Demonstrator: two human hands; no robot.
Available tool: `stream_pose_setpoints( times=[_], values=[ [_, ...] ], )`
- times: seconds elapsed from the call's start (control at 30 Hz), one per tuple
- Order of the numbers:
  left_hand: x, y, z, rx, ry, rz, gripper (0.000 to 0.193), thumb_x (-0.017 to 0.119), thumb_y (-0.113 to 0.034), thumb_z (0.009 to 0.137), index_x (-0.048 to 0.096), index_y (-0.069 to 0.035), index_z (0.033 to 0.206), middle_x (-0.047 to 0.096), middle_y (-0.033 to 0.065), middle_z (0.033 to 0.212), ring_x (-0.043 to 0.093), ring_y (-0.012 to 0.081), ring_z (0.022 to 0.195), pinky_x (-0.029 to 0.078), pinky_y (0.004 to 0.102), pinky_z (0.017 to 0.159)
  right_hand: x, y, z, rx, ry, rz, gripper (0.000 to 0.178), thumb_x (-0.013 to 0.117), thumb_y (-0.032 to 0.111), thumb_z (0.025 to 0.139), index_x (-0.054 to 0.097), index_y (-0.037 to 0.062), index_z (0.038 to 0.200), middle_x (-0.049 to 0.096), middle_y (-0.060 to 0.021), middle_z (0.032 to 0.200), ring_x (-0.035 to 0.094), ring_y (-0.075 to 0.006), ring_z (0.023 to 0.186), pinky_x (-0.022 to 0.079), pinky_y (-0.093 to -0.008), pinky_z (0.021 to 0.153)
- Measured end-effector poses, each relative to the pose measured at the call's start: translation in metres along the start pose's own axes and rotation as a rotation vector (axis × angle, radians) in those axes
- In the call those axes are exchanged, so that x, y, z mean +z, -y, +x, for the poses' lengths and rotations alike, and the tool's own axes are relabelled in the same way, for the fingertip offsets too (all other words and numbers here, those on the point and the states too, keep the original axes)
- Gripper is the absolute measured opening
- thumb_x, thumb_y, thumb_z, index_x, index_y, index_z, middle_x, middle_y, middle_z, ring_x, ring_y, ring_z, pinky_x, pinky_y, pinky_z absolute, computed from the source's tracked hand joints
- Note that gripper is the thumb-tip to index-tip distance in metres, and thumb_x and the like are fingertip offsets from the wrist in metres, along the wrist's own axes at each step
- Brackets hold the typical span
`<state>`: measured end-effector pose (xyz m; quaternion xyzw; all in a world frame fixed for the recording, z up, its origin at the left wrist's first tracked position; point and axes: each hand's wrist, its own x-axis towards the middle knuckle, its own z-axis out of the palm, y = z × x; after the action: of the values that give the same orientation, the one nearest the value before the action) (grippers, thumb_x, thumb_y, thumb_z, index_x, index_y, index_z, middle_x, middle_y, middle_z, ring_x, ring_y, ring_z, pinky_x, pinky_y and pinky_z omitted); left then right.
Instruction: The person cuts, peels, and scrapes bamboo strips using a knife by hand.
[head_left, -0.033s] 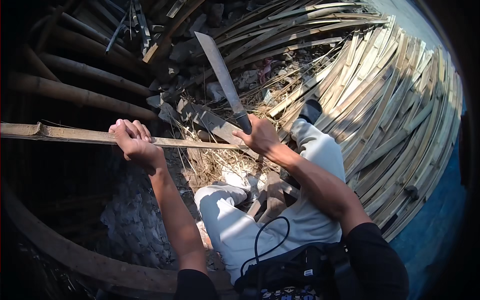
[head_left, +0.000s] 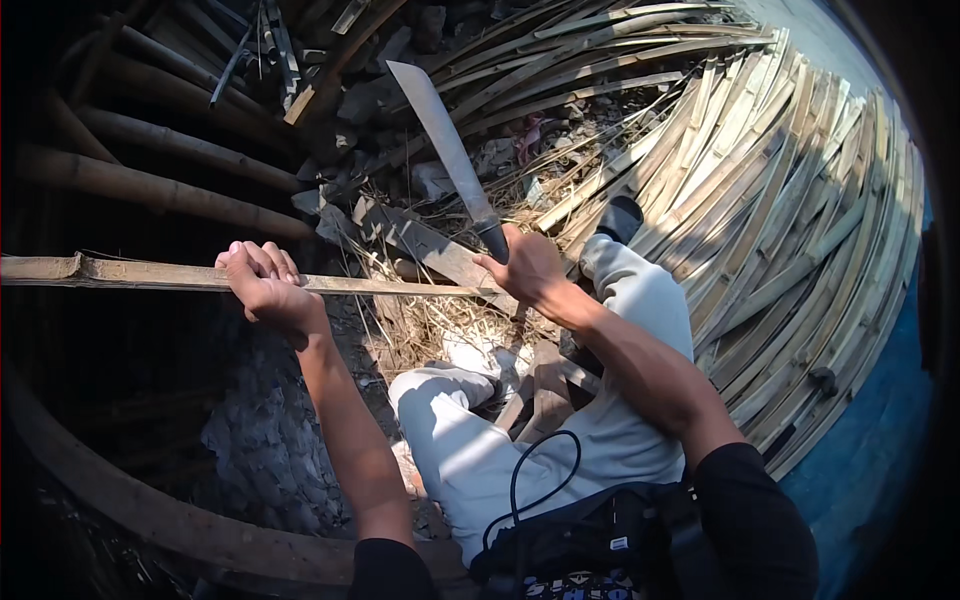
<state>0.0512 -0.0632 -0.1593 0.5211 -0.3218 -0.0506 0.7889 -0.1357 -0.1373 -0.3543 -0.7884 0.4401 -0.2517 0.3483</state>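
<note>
Evidently mid-work: left hand [head_left: 265, 285] gripping a bamboo strip [head_left: 150, 272], right hand [head_left: 532, 265] closed around a machete [head_left: 440, 130].
Split strips [head_left: 790, 210] lie piled, seemingly done; the held one likely remains.

From the head, 1 fisheye view faces down over the near lap [head_left: 630, 445], left hand [head_left: 270, 288] and right hand [head_left: 533, 268].

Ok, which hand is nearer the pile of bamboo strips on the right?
Right. The right hand, gripping the machete, is left of the pile; the left hand is farther left, holding a long strip.
</note>
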Motion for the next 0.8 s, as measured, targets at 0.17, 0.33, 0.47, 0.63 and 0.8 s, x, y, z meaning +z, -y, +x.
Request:
stream_pose_setpoints(
  times=[0.17, 0.33, 0.47, 0.63, 0.8],
  values=[
    [-0.015, 0.004, 0.002, -0.016, -0.051, 0.014, 0.031, 0.039, -0.019, 0.093, 0.028, -0.013, 0.064, 0.024, -0.0023, 0.050, 0.022, 0.0064, 0.037, 0.020, 0.0208, 0.035, -0.019, 0.002, -0.012, 0.062, 0.075, -0.323, 0.050, 0.051, 0.052, 0.090, 0.057, 0.0021, 0.092, 0.060, -0.0200, 0.065, 0.062, -0.0347, 0.059, 0.048, -0.0417, 0.052],
    [-0.006, 0.003, -0.004, -0.049, -0.025, -0.006, 0.030, 0.041, -0.019, 0.091, 0.029, -0.014, 0.064, 0.024, -0.0035, 0.053, 0.023, 0.0056, 0.040, 0.018, 0.0217, 0.039, 0.003, -0.014, -0.030, 0.058, 0.288, -0.081, 0.067, 0.033, 0.055, 0.096, 0.059, -0.0023, 0.073, 0.057, -0.0216, 0.060, 0.060, -0.0385, 0.059, 0.048, -0.0470, 0.057],
    [-0.010, 0.004, 0.001, -0.036, -0.066, 0.001, 0.029, 0.045, -0.018, 0.088, 0.030, -0.014, 0.064, 0.025, -0.0053, 0.056, 0.024, 0.0040, 0.044, 0.019, 0.0209, 0.042, 0.020, -0.010, -0.053, 0.066, 0.439, -0.190, 0.072, 0.032, 0.054, 0.096, 0.060, -0.0039, 0.063, 0.057, -0.0229, 0.060, 0.061, -0.0384, 0.061, 0.049, -0.0468, 0.059],
    [-0.007, 0.014, 0.011, -0.030, -0.071, -0.049, 0.029, 0.047, -0.016, 0.087, 0.030, -0.013, 0.064, 0.025, -0.0054, 0.056, 0.022, 0.0037, 0.044, 0.018, 0.0211, 0.042, 0.038, -0.031, -0.053, 0.552, 0.575, 0.630, 0.058, 0.048, 0.046, 0.094, 0.061, -0.0088, 0.077, 0.064, -0.0185, 0.065, 0.066, -0.0268, 0.055, 0.051, -0.0361, 0.046],
    [-0.018, 0.012, 0.011, -0.076, -0.086, 0.011, 0.027, 0.043, -0.019, 0.088, 0.030, -0.014, 0.066, 0.023, -0.0047, 0.053, 0.021, 0.0054, 0.042, 0.018, 0.0235, 0.041, 0.015, 0.008, -0.057, 0.427, 0.488, 0.596, 0.055, 0.060, 0.043, 0.089, 0.064, -0.0074, 0.067, 0.059, -0.0065, 0.051, 0.058, -0.0133, 0.048, 0.043, -0.0284, 0.043]
  ],
)
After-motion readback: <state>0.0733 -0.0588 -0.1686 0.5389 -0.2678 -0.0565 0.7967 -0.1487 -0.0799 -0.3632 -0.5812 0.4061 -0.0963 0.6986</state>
